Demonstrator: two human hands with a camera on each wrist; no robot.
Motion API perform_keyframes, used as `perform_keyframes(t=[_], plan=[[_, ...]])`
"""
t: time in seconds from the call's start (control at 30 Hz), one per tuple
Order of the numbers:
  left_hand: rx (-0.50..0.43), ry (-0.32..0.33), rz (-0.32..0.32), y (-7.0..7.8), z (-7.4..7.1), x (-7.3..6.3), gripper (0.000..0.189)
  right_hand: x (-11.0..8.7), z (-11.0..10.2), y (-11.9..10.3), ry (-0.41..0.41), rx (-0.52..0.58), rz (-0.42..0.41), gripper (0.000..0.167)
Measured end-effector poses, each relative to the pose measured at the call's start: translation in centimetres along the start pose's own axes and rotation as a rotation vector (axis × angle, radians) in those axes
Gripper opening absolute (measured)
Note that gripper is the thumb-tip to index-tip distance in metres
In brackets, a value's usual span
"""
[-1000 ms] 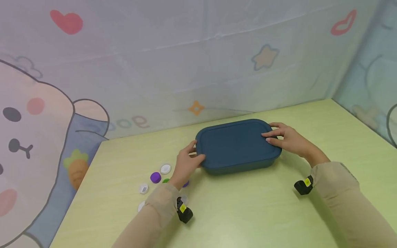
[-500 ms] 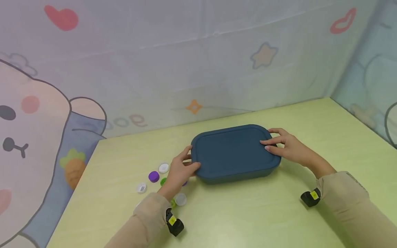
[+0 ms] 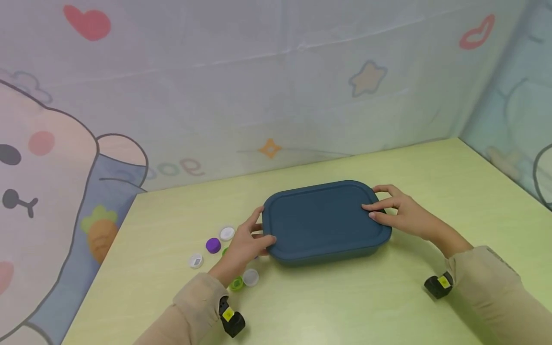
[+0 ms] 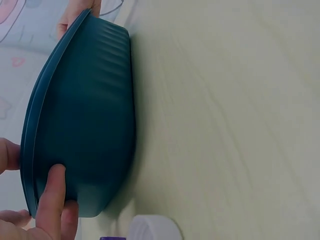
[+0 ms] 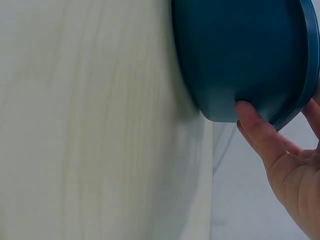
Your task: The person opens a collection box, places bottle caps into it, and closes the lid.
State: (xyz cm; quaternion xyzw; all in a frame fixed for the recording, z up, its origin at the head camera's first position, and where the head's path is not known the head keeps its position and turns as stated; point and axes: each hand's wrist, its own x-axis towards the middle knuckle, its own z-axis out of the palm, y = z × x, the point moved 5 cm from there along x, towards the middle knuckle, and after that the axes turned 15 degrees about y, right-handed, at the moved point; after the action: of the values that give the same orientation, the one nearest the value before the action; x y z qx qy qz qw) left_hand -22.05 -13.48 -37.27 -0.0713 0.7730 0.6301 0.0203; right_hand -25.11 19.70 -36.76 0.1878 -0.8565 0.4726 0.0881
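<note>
A dark blue rectangular storage box [image 3: 323, 220] with rounded corners and its lid on sits at the middle of the table. At its left end my left hand [image 3: 243, 245] grips it, thumb on the lid's edge and fingers against the side. My right hand [image 3: 407, 215] holds the opposite end, with fingertips over the lid's rim. Seen from the left wrist, the box's ribbed side [image 4: 85, 115] rests on or just above the tabletop; I cannot tell which. In the right wrist view a finger [image 5: 257, 125] presses under the rim.
Left of the box lie several bottle caps: a purple cap [image 3: 213, 245], white caps [image 3: 227, 233], a green cap [image 3: 236, 283] and a clear one [image 3: 250, 277]. My left arm hides part of them. A printed cloth [image 3: 207, 96] hangs behind the pale table [image 3: 327, 306].
Both hands have drawn the box toward me and slightly left, keeping their grip on its ends. The green and clear caps have come into view beside my left wrist.
</note>
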Motion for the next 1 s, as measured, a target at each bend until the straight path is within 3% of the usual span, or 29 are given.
perform_keyframes(t=[0.2, 0.43, 0.77, 1.0], plan=[[0.017, -0.039, -0.015, -0.1, -0.1, -0.2, 0.084, -0.5, 0.1, 0.0, 0.001, 0.008, -0.011, 0.028], [0.062, -0.024, -0.011, -0.3, -0.5, -1.2, 0.084, -1.3, 0.3, -0.7, -0.004, -0.020, -0.030, 0.027], [0.054, -0.031, -0.030, -0.5, -0.7, -2.6, 0.082, -2.8, 0.4, -1.2, 0.063, 0.004, -0.139, 0.025], [0.038, -0.055, -0.030, -0.3, -0.6, -4.0, 0.082, -4.1, 0.1, -1.6, 0.031, 0.056, -0.118, 0.024]])
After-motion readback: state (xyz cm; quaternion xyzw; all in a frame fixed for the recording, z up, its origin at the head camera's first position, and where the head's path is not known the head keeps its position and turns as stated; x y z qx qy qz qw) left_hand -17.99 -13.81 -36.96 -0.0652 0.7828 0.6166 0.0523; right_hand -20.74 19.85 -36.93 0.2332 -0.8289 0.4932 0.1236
